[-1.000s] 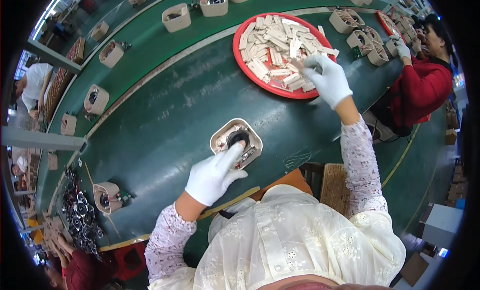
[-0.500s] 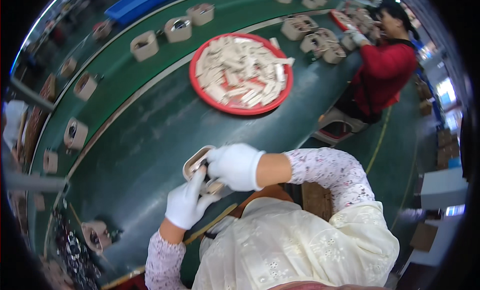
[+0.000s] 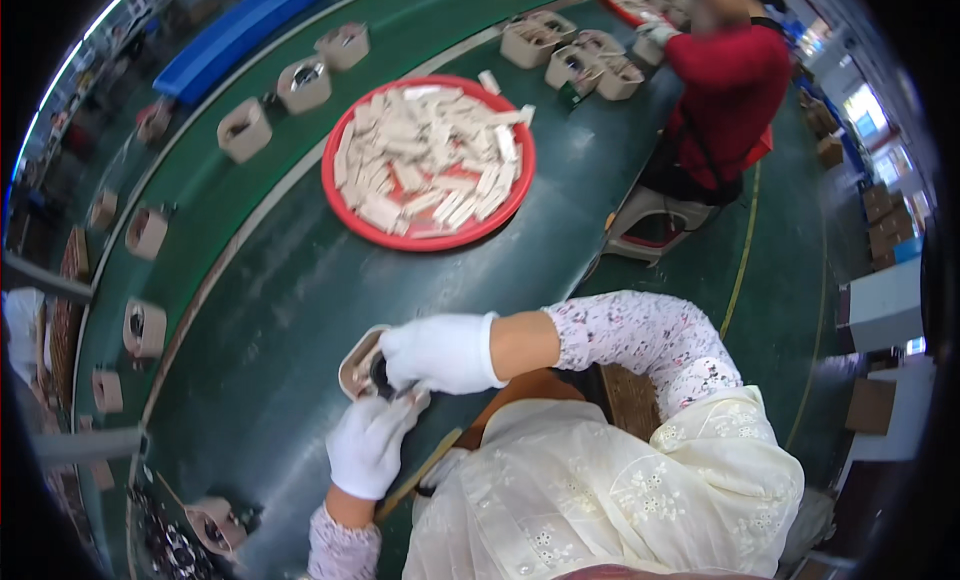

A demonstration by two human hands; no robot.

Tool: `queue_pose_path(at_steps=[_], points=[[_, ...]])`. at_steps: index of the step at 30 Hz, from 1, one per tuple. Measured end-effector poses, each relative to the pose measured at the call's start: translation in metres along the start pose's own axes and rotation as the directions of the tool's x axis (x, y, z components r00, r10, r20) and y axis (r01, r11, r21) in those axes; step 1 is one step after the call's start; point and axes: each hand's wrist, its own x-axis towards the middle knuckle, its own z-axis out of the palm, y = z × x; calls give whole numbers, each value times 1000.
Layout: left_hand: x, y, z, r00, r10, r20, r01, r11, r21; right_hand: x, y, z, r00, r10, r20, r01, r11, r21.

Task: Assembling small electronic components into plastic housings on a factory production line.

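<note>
By the near edge of the green desk, a white-gloved left hand and right hand meet at a rounded beige plastic housing, each grip too hidden to tell, seemingly fitting its inside, which calls for steady pressure.

One left hand and one right hand are counted at one housing, plus two red trays and one blue trough.
</note>
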Motion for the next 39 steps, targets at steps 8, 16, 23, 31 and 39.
queue_pose_path(at_steps=[8, 16, 23, 31, 39], points=[[10, 2, -15, 979, -50, 196, 26, 992, 124, -30, 6, -14, 976, -115, -186, 157, 961, 229], [5, -1, -11, 985, 2, 174, -26, 990, 141, -26, -31, 10, 860, -318, -399, 229, 940, -254], [-14, 2, -16, 994, -77, 73, 55, 962, 269, -13, -26, -9, 741, -86, -666, 177, 982, 70], [-40, -121, -81, 759, -365, -540, 616, 671, 412, -31, 23, 33, 704, -35, -709, 85, 996, 36], [-31, -295, -193, 661, -350, -663, 711, 574, 406, -22, 18, 37, 724, -59, -688, 116, 993, 37]])
